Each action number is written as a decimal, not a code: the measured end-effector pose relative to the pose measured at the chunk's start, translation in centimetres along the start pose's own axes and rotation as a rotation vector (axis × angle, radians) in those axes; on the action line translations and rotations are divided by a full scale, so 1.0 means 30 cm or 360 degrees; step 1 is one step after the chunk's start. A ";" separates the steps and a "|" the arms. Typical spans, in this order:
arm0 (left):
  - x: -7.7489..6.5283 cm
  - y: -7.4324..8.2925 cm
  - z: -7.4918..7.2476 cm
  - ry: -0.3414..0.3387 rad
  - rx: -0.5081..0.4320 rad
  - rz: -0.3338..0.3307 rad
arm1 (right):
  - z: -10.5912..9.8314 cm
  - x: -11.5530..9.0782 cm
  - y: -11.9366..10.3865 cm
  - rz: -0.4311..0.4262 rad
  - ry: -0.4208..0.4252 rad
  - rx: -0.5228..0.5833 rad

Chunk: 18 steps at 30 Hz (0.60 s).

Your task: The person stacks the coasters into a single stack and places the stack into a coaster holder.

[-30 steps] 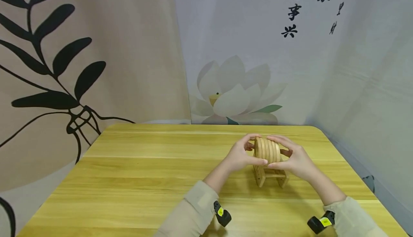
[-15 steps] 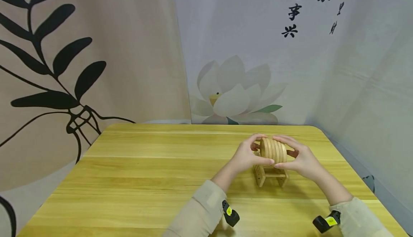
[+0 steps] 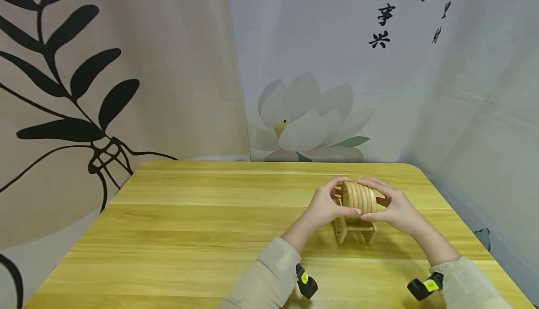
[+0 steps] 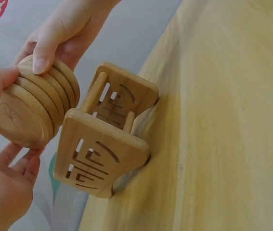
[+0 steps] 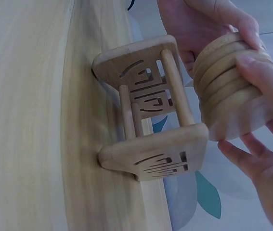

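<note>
A stack of round wooden coasters [image 3: 358, 197] is held on edge between both hands, above a small wooden rack. My left hand [image 3: 326, 204] grips the stack's left end, thumb in front and fingers behind. At the right end my right hand [image 3: 393, 208] grips it the same way. In the left wrist view the outer coaster [image 4: 23, 115] shows a carved plant-like design. The coaster rack [image 4: 97, 154] has two slotted side panels joined by round rods and stands on the table. Both wrist views show a gap between stack and rack.
The wooden table [image 3: 189, 243] stretches far to the left of the rack. Behind its back edge hangs a printed cloth [image 3: 311, 66] with a lotus and writing. Black cameras [image 3: 306, 282] are strapped at both wrists.
Both hands have moved slightly right with the stack, so it now lies more squarely over the rack. The rack has stayed in place.
</note>
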<state>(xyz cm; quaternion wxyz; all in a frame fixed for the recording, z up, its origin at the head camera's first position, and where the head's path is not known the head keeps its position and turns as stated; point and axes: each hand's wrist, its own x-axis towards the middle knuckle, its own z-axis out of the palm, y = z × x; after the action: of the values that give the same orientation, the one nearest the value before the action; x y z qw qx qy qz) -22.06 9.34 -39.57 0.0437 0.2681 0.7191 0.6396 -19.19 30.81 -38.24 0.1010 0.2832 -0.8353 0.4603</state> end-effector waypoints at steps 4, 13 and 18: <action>0.001 -0.014 0.004 0.0023 0.0025 -0.0006 | 0.000 -0.001 0.010 0.0014 -0.0014 -0.0002; -0.001 -0.035 0.009 0.0046 0.0108 0.0000 | 0.006 -0.004 0.026 0.0028 -0.0020 0.0009; -0.003 -0.043 0.012 0.0054 0.0126 -0.0002 | 0.010 -0.009 0.036 0.0026 -0.0027 0.0029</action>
<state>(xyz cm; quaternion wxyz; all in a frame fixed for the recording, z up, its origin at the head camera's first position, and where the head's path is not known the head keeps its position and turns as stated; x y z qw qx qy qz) -22.27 9.58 -40.89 0.0212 0.2582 0.7447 0.6151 -19.57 31.12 -39.29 0.0875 0.2813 -0.8342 0.4663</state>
